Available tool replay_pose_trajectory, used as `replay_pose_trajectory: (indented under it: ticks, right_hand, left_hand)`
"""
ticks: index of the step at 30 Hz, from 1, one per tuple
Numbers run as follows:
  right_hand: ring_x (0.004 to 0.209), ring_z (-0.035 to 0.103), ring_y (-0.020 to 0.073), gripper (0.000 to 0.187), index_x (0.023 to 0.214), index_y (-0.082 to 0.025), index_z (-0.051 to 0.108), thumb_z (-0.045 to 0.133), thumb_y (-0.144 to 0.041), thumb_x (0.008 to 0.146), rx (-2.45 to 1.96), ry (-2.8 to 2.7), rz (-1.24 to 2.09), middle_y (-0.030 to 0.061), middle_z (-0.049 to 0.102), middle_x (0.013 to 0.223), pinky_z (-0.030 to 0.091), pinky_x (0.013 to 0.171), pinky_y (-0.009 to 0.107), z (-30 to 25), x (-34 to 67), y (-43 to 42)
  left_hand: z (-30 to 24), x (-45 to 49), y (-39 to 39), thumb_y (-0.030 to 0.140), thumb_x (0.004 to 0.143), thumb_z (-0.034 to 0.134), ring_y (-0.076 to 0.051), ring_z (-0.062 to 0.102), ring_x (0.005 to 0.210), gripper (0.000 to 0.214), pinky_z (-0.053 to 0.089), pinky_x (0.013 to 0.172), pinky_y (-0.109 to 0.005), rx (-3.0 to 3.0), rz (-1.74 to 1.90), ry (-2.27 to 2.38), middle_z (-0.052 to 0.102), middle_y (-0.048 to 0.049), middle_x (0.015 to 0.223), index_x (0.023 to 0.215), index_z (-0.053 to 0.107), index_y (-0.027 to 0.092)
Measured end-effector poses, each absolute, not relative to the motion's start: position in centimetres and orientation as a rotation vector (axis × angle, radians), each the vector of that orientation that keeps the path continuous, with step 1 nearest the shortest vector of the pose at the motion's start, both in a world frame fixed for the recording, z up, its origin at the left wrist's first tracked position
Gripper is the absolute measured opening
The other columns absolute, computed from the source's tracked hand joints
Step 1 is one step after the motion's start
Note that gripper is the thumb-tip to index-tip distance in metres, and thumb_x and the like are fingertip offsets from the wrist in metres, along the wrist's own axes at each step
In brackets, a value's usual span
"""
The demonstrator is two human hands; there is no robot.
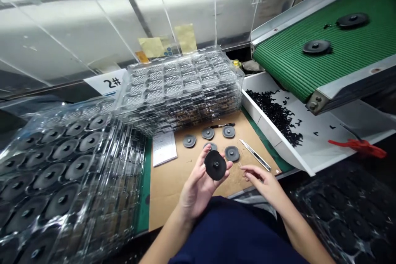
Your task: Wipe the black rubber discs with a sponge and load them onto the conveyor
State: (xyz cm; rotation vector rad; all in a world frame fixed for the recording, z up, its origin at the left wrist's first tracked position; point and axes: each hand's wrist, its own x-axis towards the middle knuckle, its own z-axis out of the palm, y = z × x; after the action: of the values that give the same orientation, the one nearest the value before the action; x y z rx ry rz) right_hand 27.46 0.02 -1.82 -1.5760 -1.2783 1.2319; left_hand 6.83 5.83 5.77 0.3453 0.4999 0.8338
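My left hand (198, 185) holds a round black disc (215, 165) by its edge, fingers wrapped round it, above a brown cardboard sheet (173, 185). My right hand (262, 181) hovers just right of the disc with its fingers loosely stretched out and nothing in them. Several grey discs (208, 133) lie on the cardboard beyond the held one. A slim knife (255, 155) lies to the right of them and a black pen (221, 125) behind them.
A stack of empty clear trays (182, 86) stands at the back. Clear trays filled with black discs (62, 165) sit at left. A green conveyor (324, 53) carries two discs at right, above a white bin (309, 132) with black scraps. A paper slip (163, 148) lies on the cardboard.
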Motion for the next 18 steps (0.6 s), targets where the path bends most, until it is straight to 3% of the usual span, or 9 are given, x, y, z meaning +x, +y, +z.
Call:
replay_pose_trajectory:
  ticks: [5,7,10,12,16,18]
  right_hand:
    - [0.085,0.064,0.0178,0.031,0.110,-0.019,0.061,0.046,-0.037,0.089,-1.470,-1.407,1.184,0.0071,0.067,0.095,0.052,0.081,0.032,-0.5,26.9,-1.9]
    - [0.096,0.061,0.0201,0.036,0.117,-0.021,0.057,0.051,-0.040,0.087,-1.436,-1.452,1.116,0.0085,0.063,0.108,0.048,0.090,0.036,0.7,26.9,-2.8]
    - [0.129,0.037,0.0264,0.074,0.137,-0.026,0.037,0.067,-0.047,0.073,-1.248,-1.692,0.894,0.0093,0.038,0.142,0.030,0.109,0.042,2.8,25.8,-3.9]
    - [0.135,0.027,0.0257,0.088,0.143,-0.027,0.023,0.069,-0.047,0.071,-1.048,-1.919,0.720,0.0084,0.030,0.147,0.023,0.112,0.042,3.7,24.4,-4.6]
    - [0.112,0.051,0.0185,0.060,0.139,-0.027,0.033,0.054,-0.026,0.082,-0.942,-2.011,0.464,0.0053,0.057,0.120,0.039,0.101,0.032,3.5,23.7,-5.4]
    - [0.102,0.057,0.0186,0.052,0.135,-0.033,0.039,0.049,-0.028,0.083,-1.054,-1.885,0.333,0.0030,0.060,0.108,0.047,0.091,0.032,3.5,26.1,-6.1]
  left_hand:
    - [5.6,6.8,2.6,0.027,0.089,0.046,-0.031,0.054,0.116,0.054,0.041,0.097,-0.039,0.335,0.870,0.545,0.058,-0.0086,0.124,0.140,0.027,0.029]
    - [5.3,6.8,1.1,0.029,0.091,0.044,-0.031,0.056,0.113,0.052,0.042,0.095,-0.038,0.342,0.861,0.582,0.058,-0.0097,0.123,0.140,0.028,0.027]
    - [4.3,6.5,-1.0,0.030,0.092,0.042,-0.028,0.058,0.111,0.051,0.043,0.093,-0.039,0.361,0.784,0.613,0.057,-0.0107,0.127,0.141,0.028,0.027]
    - [3.3,6.5,-2.1,0.031,0.092,0.043,-0.026,0.055,0.115,0.051,0.044,0.093,-0.040,0.361,0.749,0.607,0.057,-0.0078,0.128,0.140,0.028,0.031]
    - [1.5,7.7,-2.8,0.037,0.086,0.053,-0.023,0.062,0.102,0.055,0.046,0.088,-0.038,0.473,0.594,0.594,0.065,-0.0061,0.114,0.138,0.034,0.036]
    - [0.8,8.7,-2.5,0.045,0.077,0.063,-0.026,0.064,0.099,0.063,0.045,0.089,-0.042,0.518,0.469,0.548,0.064,-0.0084,0.117,0.135,0.038,0.037]
